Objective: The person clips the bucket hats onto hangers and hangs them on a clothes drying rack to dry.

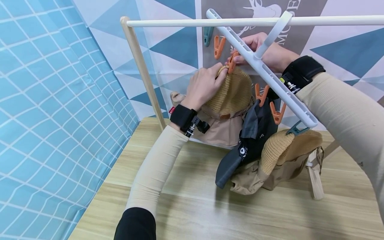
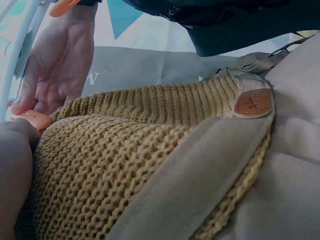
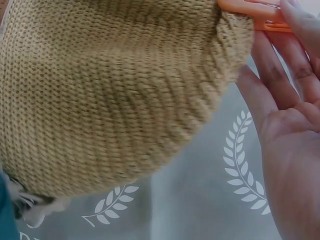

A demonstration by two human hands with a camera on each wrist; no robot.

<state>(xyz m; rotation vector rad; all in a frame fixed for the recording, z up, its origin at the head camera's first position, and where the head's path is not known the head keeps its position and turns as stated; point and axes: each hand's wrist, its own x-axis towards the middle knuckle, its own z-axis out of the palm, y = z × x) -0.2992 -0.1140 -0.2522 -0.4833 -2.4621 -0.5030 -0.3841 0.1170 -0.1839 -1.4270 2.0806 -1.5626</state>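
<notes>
A tan woven sun hat (image 1: 235, 91) with a beige cloth flap hangs below the left end of a pale blue clip hanger (image 1: 258, 62). My left hand (image 1: 201, 85) grips the hat's woven top edge. An orange clothespin (image 1: 231, 64) sits at that edge, and my right hand (image 1: 270, 53) pinches it between thumb and fingers. In the right wrist view the orange clothespin (image 3: 255, 12) has its jaws over the woven edge. A brown leather tag (image 2: 253, 103) shows on the hat's band in the left wrist view.
A dark cap (image 1: 255, 136) hangs by an orange clip (image 1: 261, 95); another woven hat (image 1: 288, 150) hangs by a teal clip (image 1: 297, 129). Spare clips (image 1: 219, 47) dangle from the hanger. A white rail (image 1: 186, 23) on wooden legs (image 1: 142, 70) stands over the wooden tabletop (image 1: 192, 206).
</notes>
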